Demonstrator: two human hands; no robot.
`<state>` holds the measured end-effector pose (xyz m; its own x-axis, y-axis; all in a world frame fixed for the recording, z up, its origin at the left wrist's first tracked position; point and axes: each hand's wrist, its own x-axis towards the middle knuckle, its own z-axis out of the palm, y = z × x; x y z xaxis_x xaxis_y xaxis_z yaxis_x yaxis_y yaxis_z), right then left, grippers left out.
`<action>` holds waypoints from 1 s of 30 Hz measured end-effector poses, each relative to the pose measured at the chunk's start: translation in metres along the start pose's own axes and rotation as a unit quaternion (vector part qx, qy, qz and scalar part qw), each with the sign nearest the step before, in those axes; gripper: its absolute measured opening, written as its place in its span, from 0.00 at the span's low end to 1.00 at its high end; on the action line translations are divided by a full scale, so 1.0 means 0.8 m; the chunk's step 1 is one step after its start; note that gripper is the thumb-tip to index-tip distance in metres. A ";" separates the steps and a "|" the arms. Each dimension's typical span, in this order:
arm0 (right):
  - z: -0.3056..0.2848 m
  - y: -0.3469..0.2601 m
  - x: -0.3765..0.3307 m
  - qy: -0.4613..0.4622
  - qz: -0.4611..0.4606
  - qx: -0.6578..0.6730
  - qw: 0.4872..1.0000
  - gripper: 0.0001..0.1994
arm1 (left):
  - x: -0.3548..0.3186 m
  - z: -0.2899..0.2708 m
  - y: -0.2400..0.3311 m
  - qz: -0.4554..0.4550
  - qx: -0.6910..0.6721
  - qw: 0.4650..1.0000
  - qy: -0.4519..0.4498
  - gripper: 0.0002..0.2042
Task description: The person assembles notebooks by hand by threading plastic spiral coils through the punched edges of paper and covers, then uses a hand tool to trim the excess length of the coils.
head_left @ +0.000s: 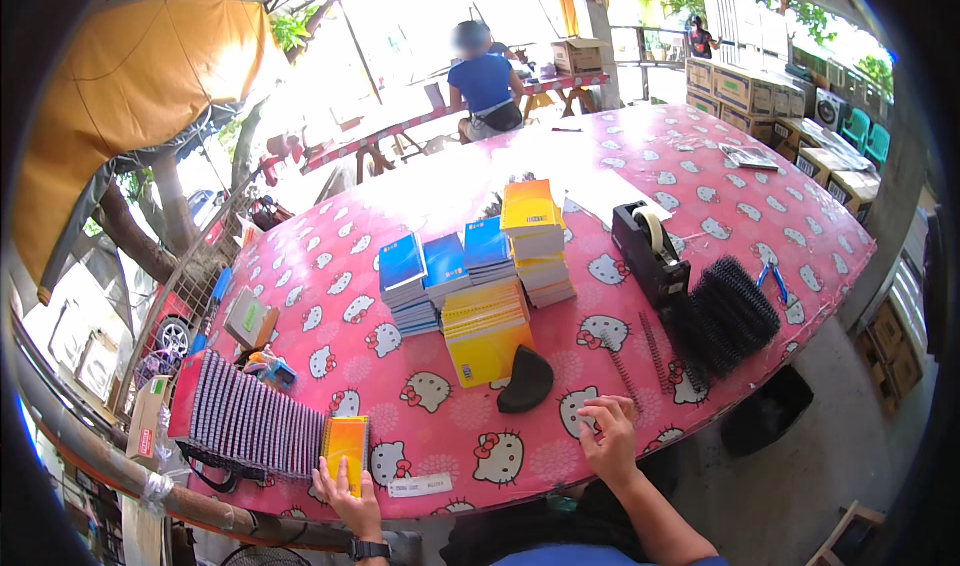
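A long row of spiral-bound notebooks (255, 406) stands packed on edge at the table's near left. A yellow-orange spiral notebook (346, 441) faces me at the row's right end. My left hand (348, 491) is closed on its lower part, fingers over the cover and thumb by the right edge. My right hand (608, 436) hovers over the near edge of the table, fingers loosely bent and apart, with nothing visible in them. Just beyond it lie loose black binding coils (622, 374). A white printed strip (420, 485) lies right of my left hand.
Stacks of blue booklets (403, 271) and yellow booklets (487, 331) stand mid-table, beside a black rounded object (526, 380). Rightward are a tape dispenser (650, 256), a heap of black coils (725, 311) and blue-handled pliers (772, 282). A person (485, 86) sits at another table beyond.
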<state>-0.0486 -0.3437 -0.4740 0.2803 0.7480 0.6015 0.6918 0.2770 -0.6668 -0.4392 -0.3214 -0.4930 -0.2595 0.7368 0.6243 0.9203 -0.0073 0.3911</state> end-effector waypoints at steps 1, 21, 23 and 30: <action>-0.001 0.000 0.000 -0.002 -0.005 -0.002 1.000 0.10 | -0.005 0.002 -0.003 -0.007 -0.006 1.000 0.002 0.18; 0.077 0.035 0.158 -0.228 0.054 -0.054 0.971 0.21 | 0.034 0.024 0.139 0.168 -0.118 0.976 0.078 0.07; 0.062 0.051 0.169 -0.154 0.054 0.052 0.985 0.14 | 0.066 0.059 0.186 0.277 -0.138 0.950 0.033 0.10; 0.049 0.082 0.183 -0.012 0.193 0.116 0.974 0.12 | 0.132 0.167 0.270 0.344 -0.152 0.923 -0.080 0.18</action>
<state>0.0116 -0.1925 -0.4468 0.4724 0.8368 0.2768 0.3675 0.0985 -0.9248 -0.2289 -0.1545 -0.4330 0.4244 0.5780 0.6970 0.7204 -0.6819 0.1267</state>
